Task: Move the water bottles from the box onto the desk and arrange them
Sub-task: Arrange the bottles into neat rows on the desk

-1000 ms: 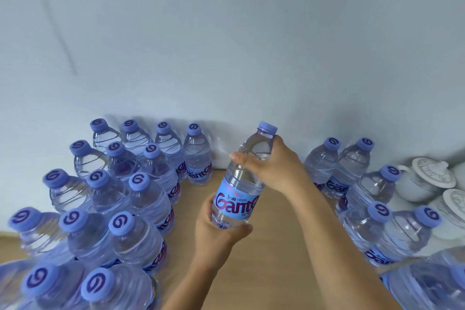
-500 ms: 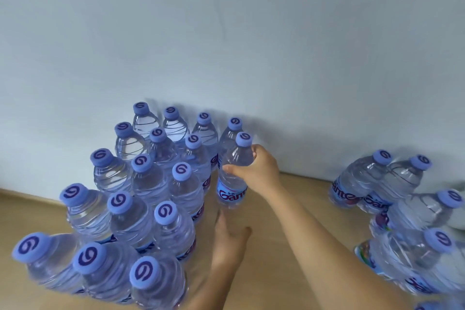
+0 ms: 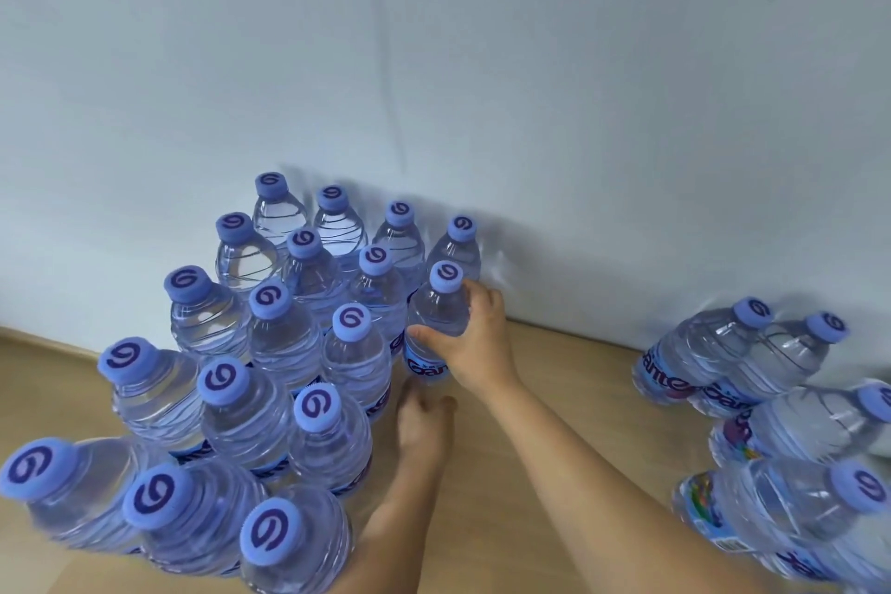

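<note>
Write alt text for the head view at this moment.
The right hand grips a water bottle at the right edge of a packed bottle cluster on the wooden desk. The left hand rests at its base. More bottles stand right.

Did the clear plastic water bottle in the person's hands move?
Yes. The clear plastic water bottle with the blue cap, gripped by the right hand, went from mid-air down and back toward the white wall, joining the left cluster.
</note>
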### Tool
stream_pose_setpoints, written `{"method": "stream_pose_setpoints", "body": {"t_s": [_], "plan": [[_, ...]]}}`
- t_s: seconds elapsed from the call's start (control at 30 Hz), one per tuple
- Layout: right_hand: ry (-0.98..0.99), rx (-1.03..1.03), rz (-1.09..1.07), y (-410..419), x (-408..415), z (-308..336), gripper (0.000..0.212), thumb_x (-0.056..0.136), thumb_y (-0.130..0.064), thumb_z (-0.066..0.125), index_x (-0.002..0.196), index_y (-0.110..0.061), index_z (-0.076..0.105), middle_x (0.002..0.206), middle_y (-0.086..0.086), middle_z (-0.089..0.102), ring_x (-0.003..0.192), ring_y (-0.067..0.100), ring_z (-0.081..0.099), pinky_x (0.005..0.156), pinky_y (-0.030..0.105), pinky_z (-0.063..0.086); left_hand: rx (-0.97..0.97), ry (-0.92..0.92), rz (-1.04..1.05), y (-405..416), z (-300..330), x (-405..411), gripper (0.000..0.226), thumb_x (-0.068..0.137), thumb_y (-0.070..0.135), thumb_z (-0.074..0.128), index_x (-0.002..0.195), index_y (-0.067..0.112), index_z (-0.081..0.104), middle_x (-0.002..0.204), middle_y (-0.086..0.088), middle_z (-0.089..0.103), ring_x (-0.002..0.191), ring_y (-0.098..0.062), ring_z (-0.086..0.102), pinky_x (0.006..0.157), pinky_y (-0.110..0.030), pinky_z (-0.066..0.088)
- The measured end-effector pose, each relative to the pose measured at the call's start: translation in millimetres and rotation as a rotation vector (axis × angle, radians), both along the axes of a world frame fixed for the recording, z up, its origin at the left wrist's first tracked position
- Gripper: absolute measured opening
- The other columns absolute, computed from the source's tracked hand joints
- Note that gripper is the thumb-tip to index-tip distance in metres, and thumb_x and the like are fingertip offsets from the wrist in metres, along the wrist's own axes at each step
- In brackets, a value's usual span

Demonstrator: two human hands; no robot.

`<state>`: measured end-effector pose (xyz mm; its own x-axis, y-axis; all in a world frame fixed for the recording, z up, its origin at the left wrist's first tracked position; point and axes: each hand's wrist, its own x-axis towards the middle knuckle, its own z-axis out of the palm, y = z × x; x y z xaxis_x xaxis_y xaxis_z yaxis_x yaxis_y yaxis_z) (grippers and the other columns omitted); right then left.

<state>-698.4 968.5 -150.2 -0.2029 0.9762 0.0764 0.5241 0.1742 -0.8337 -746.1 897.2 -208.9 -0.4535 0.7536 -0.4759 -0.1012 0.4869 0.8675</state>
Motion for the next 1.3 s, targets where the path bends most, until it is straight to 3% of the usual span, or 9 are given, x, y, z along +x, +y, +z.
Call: {"method": "stream_pose_setpoints", "body": {"t_s": [0.17,0.37,0.53,0.73,0.87,1.0,1.07,1.23,1.3], "plan": [[0.004,-0.059,0.077,-6,5,9,0.089,0.065,-0.041,0.083,0.137,-0.013,0.038,0.130,0.005,0.040,0.122,0.017,0.039,0.104,0.030,0.035,-0.041,-0.011,-0.045,-3,4,3,0.060,0.086,0.006,0.059,0.142,0.008,0.037,0.139,-0.015,0.048,0.129,-0.030,0.044,0.107,-0.044,0.036],[-0.026,0.048,-0.023,-32,57,32,0.054,0.080,-0.035,0.071,0.125,-0.014,0.050,0.119,-0.002,0.046,0.118,0.014,0.043,0.097,0.017,0.029,-0.005,0.019,-0.240,-13,23,43,0.069,0.087,0.012,0.062,0.146,0.002,0.028,0.144,-0.013,0.041,0.127,-0.028,0.046,0.100,-0.034,0.039],[-0.031,0.292,-0.264,-71,136,55,0.038,0.084,-0.014,0.067,0.120,-0.005,0.055,0.111,0.002,0.056,0.105,0.012,0.052,0.086,0.003,0.032,0.086,0.067,-0.536,-18,37,99,0.060,0.086,0.017,0.062,0.141,0.009,0.041,0.142,-0.008,0.047,0.125,-0.021,0.049,0.099,-0.031,0.043],[-0.265,0.675,-0.672,-107,220,63,0.030,0.077,-0.003,0.064,0.105,0.006,0.061,0.095,0.016,0.063,0.092,0.029,0.057,0.083,0.033,0.044,0.146,0.137,-0.778,-21,51,158,0.065,0.086,0.015,0.063,0.144,0.010,0.035,0.146,0.000,0.042,0.127,-0.012,0.044,0.084,-0.020,0.039],[-0.304,0.447,-0.731,-110,245,43,0.040,0.078,-0.002,0.068,0.116,0.005,0.056,0.106,0.020,0.059,0.102,0.038,0.051,0.089,0.040,0.039,0.159,0.154,-0.867,-26,53,183,0.066,0.086,0.016,0.063,0.145,0.009,0.034,0.147,-0.002,0.041,0.130,-0.015,0.043,0.093,-0.025,0.041],[-0.071,0.229,-0.730,-104,254,25,0.044,0.089,-0.014,0.060,0.129,-0.007,0.045,0.126,0.009,0.050,0.117,0.023,0.046,0.093,0.022,0.034,0.149,0.166,-0.912,-29,54,195,0.067,0.086,0.017,0.062,0.146,0.010,0.033,0.148,-0.001,0.040,0.120,-0.014,0.048,0.091,-0.027,0.043],[0.047,0.151,-0.779,-103,259,21,0.041,0.090,-0.021,0.060,0.127,-0.011,0.044,0.121,0.003,0.055,0.113,0.021,0.050,0.087,0.022,0.036,0.145,0.161,-0.909,-30,53,196,0.067,0.086,0.017,0.062,0.146,0.011,0.033,0.148,0.000,0.040,0.114,-0.012,0.050,0.084,-0.023,0.040],[0.142,0.177,-0.741,-109,262,28,0.025,0.085,-0.022,0.067,0.104,-0.013,0.053,0.100,-0.001,0.059,0.100,0.022,0.056,0.084,0.032,0.045,0.145,0.157,-0.947,-33,51,184,0.081,0.079,0.017,0.073,0.147,0.013,0.030,0.150,0.001,0.036,0.131,-0.016,0.041,0.092,-0.025,0.040],[0.152,0.251,-0.716,-112,260,38,0.022,0.083,-0.026,0.069,0.096,-0.021,0.052,0.092,-0.007,0.060,0.092,0.014,0.056,0.079,0.023,0.045,0.161,0.155,-0.992,-37,50,170,0.094,0.073,0.017,0.079,0.149,0.017,0.025,0.150,0.006,0.033,0.133,-0.012,0.036,0.096,-0.024,0.038]]}}
